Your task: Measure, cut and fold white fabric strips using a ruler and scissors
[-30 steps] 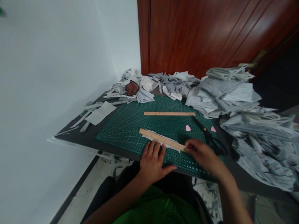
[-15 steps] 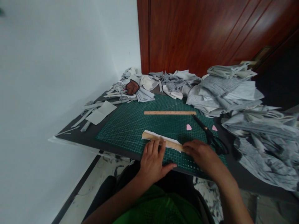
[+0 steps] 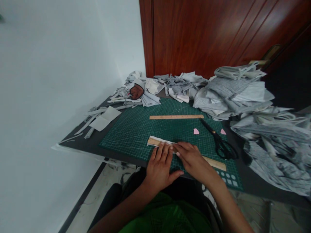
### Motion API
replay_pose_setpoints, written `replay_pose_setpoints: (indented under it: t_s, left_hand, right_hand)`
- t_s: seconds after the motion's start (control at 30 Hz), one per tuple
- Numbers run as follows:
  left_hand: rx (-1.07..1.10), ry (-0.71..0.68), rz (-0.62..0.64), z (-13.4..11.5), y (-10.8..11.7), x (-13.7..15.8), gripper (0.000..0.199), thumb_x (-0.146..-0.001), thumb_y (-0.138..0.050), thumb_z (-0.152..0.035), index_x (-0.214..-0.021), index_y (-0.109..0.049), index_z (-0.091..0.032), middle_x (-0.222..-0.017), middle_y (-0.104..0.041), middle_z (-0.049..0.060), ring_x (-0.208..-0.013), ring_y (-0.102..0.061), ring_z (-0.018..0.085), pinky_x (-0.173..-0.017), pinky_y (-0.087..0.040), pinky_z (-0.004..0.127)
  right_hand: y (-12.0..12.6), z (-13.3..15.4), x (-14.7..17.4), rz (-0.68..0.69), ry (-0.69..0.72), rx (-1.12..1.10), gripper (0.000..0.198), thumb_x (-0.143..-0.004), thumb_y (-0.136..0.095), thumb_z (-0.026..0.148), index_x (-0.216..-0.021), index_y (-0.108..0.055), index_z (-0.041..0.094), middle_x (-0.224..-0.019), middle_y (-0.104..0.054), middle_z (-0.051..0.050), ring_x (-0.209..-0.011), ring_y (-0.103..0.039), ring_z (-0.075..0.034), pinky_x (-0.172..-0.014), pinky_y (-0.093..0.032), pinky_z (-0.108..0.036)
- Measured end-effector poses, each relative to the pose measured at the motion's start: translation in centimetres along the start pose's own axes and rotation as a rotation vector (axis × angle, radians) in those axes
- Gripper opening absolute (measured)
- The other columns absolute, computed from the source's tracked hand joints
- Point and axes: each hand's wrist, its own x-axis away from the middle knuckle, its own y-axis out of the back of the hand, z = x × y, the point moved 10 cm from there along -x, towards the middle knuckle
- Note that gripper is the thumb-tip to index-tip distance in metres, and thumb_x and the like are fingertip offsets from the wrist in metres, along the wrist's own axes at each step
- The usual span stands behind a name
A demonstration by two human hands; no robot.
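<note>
A white fabric strip [image 3: 152,137] lies on the green cutting mat with a wooden ruler [image 3: 216,163] along it; the ruler's right end sticks out past my right hand. My left hand [image 3: 159,163] rests flat, fingers stretched, pressing the ruler and strip down. Close beside its fingertips, my right hand [image 3: 194,161] has its fingers together and its thumb near the index finger, at the strip's edge. Both hands hide the strip's middle and right part. A second wooden ruler [image 3: 176,117] lies farther back on the mat. Black-handled scissors [image 3: 217,139] lie to the right.
The green cutting mat [image 3: 128,132] covers the middle of the dark table. Two small pink pieces, one a pink scrap [image 3: 196,131], lie near the scissors. Grey fabric piles [image 3: 233,94] stand along the right and back. A pale folded piece [image 3: 105,118] lies left, beside the wall.
My right hand has moved left along the strip to my left fingertips, uncovering the ruler's right end and the mat's printed shapes. My left hand has stayed put.
</note>
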Motion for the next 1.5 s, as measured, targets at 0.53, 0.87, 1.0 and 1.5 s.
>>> replay_pose_setpoints:
  t_s: [0.53, 0.87, 1.0, 1.5]
  left_hand:
    - [0.107, 0.104, -0.137, 2.1, 1.8, 0.4, 0.077, -0.097, -0.050, -0.072, -0.143, -0.058, -0.011, -0.146, -0.059, 0.020, -0.135, -0.052, 0.038, -0.112, -0.042, 0.052]
    - [0.354, 0.310, -0.017, 11.4, 2.1, -1.4, 0.032, -0.099, -0.049, -0.016, -0.112, -0.077, -0.024, -0.125, -0.074, 0.003, -0.112, -0.063, 0.025, -0.103, -0.047, 0.047]
    - [0.458, 0.287, -0.010, 12.7, 1.8, -2.2, 0.032, -0.094, -0.050, -0.013, -0.107, -0.079, -0.022, -0.116, -0.077, 0.004, -0.110, -0.067, 0.023, -0.103, -0.049, 0.043]
    - [0.493, 0.268, -0.005, 12.9, 2.1, -2.3, 0.031, -0.091, -0.052, -0.012, -0.097, -0.081, -0.024, -0.111, -0.078, 0.001, -0.104, -0.068, 0.021, -0.099, -0.055, 0.040]
  right_hand:
    - [-0.7, -2.8, -0.8, -0.070, 0.035, -0.173, 0.044, -0.093, -0.050, 0.001, -0.119, -0.077, 0.024, -0.124, -0.073, -0.011, -0.115, -0.068, -0.026, -0.103, -0.053, -0.047]
    - [-1.1, -2.8, -0.7, -0.061, 0.045, -0.127, 0.042, -0.091, -0.053, 0.001, -0.118, -0.078, 0.022, -0.123, -0.075, -0.012, -0.111, -0.068, -0.028, -0.101, -0.055, -0.047]
    - [-0.9, -2.7, -0.5, -0.070, 0.059, -0.142, 0.043, -0.092, -0.052, 0.001, -0.120, -0.078, 0.021, -0.123, -0.074, -0.013, -0.112, -0.068, -0.028, -0.101, -0.055, -0.047]
    - [0.1, -3.4, 0.0, -0.069, 0.025, -0.274, 0.034, -0.098, -0.052, 0.012, -0.116, -0.077, 0.022, -0.126, -0.074, -0.013, -0.119, -0.069, -0.027, -0.104, -0.055, -0.045]
